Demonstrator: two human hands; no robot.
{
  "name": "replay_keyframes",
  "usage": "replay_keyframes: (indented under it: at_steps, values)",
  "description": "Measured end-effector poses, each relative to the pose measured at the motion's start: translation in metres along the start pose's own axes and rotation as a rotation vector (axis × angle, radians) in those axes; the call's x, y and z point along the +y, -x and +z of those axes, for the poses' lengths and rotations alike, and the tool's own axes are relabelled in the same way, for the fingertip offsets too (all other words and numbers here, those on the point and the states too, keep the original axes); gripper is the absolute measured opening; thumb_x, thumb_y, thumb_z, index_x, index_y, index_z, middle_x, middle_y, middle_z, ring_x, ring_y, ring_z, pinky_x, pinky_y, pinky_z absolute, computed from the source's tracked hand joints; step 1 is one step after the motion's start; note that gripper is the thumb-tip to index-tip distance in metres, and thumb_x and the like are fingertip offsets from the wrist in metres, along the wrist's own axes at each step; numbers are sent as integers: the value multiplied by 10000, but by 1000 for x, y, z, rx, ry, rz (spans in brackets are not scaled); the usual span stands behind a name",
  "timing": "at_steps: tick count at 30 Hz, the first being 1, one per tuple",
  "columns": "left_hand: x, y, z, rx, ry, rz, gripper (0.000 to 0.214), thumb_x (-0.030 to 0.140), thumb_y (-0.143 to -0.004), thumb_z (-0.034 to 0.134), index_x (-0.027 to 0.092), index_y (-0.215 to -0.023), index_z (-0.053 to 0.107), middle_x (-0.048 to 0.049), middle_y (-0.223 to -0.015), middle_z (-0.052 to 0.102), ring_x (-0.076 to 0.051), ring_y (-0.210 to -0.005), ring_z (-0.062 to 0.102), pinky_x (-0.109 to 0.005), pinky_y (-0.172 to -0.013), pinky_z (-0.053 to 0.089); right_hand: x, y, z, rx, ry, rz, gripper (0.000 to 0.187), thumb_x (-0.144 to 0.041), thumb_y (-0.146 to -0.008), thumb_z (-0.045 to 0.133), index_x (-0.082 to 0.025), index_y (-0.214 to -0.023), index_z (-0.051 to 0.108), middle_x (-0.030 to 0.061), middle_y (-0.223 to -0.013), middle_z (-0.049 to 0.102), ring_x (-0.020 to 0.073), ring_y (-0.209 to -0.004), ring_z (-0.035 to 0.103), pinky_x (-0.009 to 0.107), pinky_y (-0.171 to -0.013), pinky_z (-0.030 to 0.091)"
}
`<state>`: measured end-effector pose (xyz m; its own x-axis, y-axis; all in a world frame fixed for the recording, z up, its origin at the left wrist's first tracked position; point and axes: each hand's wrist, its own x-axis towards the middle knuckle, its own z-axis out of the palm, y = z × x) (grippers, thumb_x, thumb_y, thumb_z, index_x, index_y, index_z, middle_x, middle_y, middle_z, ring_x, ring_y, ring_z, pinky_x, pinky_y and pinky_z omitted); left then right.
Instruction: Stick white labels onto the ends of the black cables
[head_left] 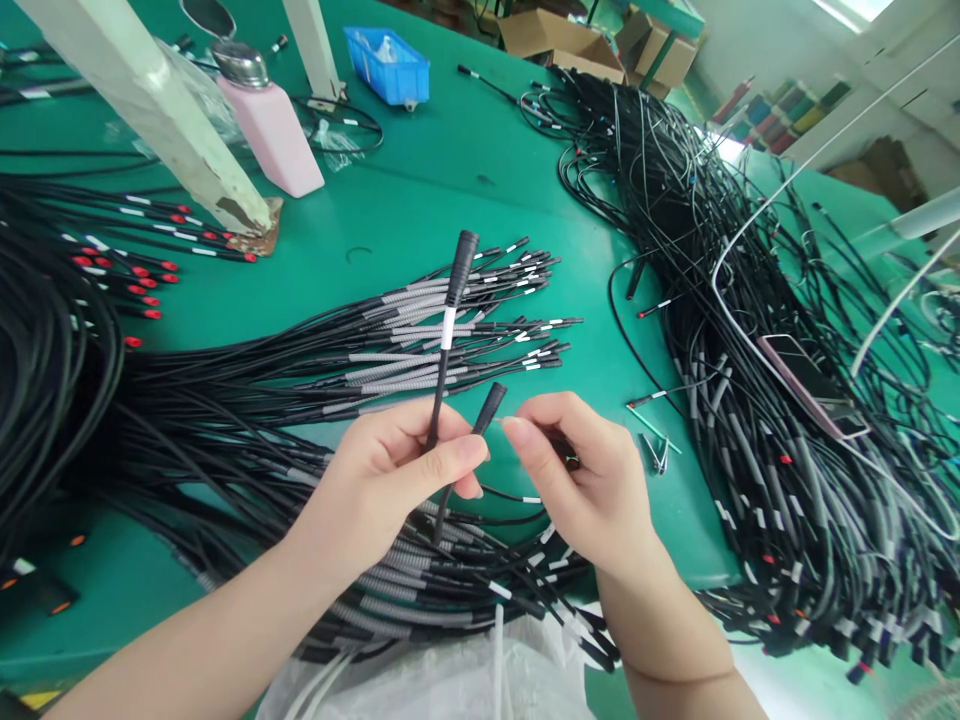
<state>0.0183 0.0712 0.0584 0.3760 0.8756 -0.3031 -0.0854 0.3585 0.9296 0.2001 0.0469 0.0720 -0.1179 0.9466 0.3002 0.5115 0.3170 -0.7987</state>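
Note:
My left hand (397, 475) is closed on a black cable, pinching it between thumb and fingers. One long black connector (459, 270) with a ribbed sleeve and a white label stands up above the fingers. A second, shorter black connector (490, 406) sticks out beside the thumb. Close to its tip, my right hand (592, 480) is closed, thumb against curled fingers; whatever it holds is hidden or too small to name. Beneath both hands lie bundles of black cables (247, 360) with grey corrugated sleeves and white labels.
A large heap of black cables (697, 300) covers the right side, with a phone (806, 375) on it. Small snips (656, 455) lie near my right hand. A pink pump bottle (274, 140), a blue bin (386, 70) and white posts (161, 110) stand at the back left.

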Motion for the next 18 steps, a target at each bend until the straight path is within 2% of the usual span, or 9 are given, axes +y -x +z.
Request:
replay_keyframes:
  at_steps: [5,8,11,15,18]
  values:
    - [-2,1,-1,-30,42,-2,213,309,-857,753,222,-684,665,48,-573,673,-119,-558,547,-257,-571,381,2,2,2,21,50,-30,102,-198,-970,602,-207,-868,604,-18,-737,667,95,-586,534,226,-531,430]
    - [-3,-1,-1,-46,47,-8,210,300,-863,752,224,-687,667,55,-576,677,-110,-559,535,-247,-565,370,3,2,2,83,70,-35,104,-187,-960,612,-206,-858,601,-10,-746,688,98,-581,540,231,-537,433]
    - [-2,-3,0,-84,41,-22,214,305,-867,741,227,-682,667,56,-588,683,-112,-578,552,-244,-589,393,3,0,2,60,57,-36,119,-195,-946,626,-208,-829,609,-23,-692,655,100,-550,518,235,-518,415]
    - [1,-2,5,-129,18,-71,209,284,-852,726,233,-667,643,66,-574,680,-112,-559,545,-245,-579,383,4,-2,-2,218,-89,101,122,-204,-966,596,-222,-849,626,-26,-684,620,106,-554,508,242,-505,391]
    - [4,6,12,-140,-27,-170,213,249,-855,683,237,-657,604,85,-564,675,-94,-508,492,-240,-532,315,5,-1,-6,284,-271,157,115,-211,-1002,526,-245,-1000,636,-7,-805,651,105,-576,521,242,-495,388]
